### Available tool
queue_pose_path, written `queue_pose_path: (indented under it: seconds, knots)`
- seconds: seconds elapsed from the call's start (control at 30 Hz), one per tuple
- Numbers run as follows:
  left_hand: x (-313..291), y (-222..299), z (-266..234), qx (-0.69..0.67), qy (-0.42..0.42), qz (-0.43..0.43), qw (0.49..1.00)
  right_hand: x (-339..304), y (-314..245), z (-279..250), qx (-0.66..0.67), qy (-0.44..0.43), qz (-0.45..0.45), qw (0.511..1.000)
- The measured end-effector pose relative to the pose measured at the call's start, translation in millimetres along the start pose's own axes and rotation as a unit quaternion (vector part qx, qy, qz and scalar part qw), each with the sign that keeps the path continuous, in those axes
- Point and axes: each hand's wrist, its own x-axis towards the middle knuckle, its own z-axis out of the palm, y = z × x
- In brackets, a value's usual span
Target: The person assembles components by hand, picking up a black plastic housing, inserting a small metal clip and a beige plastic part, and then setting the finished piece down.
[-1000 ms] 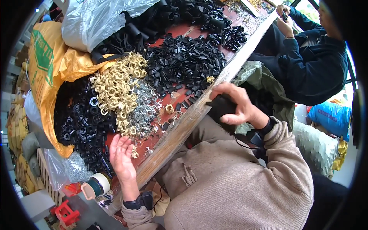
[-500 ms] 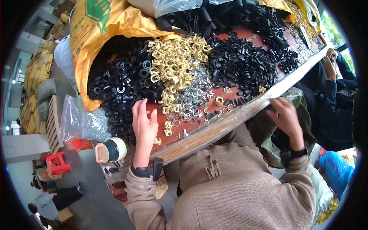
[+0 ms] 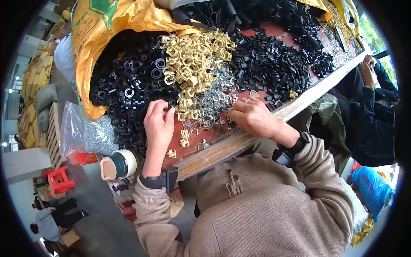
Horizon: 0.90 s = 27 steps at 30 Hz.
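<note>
My left hand (image 3: 159,124) is at the near edge of a heap of black ring-shaped plastic fittings (image 3: 129,92). Its thumb and fingers close around a small black ring-shaped fitting (image 3: 171,104). Beside it, in the middle of the table, lies a pile of cream plastic clips (image 3: 188,64). Bent metal clips (image 3: 214,97) are heaped against them. My right hand (image 3: 257,118) is over the near side of the metal clips, its fingers curled together and pointing left. Whatever is in those fingers is hidden. Small black plastic pieces (image 3: 274,68) spread beyond this hand.
A worn wooden rail (image 3: 214,156) runs along the table's near edge. At left stand a lidded cup (image 3: 124,164) and a clear bag of screws (image 3: 98,136). A yellow woven sack (image 3: 87,51) opens behind the black fittings. Another person's hands (image 3: 368,70) are at far right.
My right hand has come left from beyond the rail to over the metal clips, and its fingers have curled. The left hand's fingers have closed at the black fittings. The view has shifted slightly.
</note>
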Motion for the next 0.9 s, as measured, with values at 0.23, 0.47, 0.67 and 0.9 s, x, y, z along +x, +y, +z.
queue_pose_path:
  seconds: [0.23, 0.47, 0.67, 0.9]
  knots:
    - [-34.2, 2.5, -25.6, -0.610, -0.014, -0.259, 0.749, 16.3, -5.7, 7.2, 0.033, 0.028, -0.048, 0.998]
    - [-57.9, 19.7, -16.8, -0.633, 0.072, -0.337, 0.693, 14.6, -16.0, 21.9, -0.038, -0.034, -0.043, 0.998]
    - [-56.7, 40.1, -13.5, -0.682, -0.055, -0.352, 0.639, 18.6, -24.1, 38.9, -0.165, 0.001, -0.078, 0.983]
    - [-64.6, 45.1, 11.1, -0.638, -0.079, -0.307, 0.702, 21.4, -17.7, 38.9, 0.018, 0.038, 0.033, 0.999]
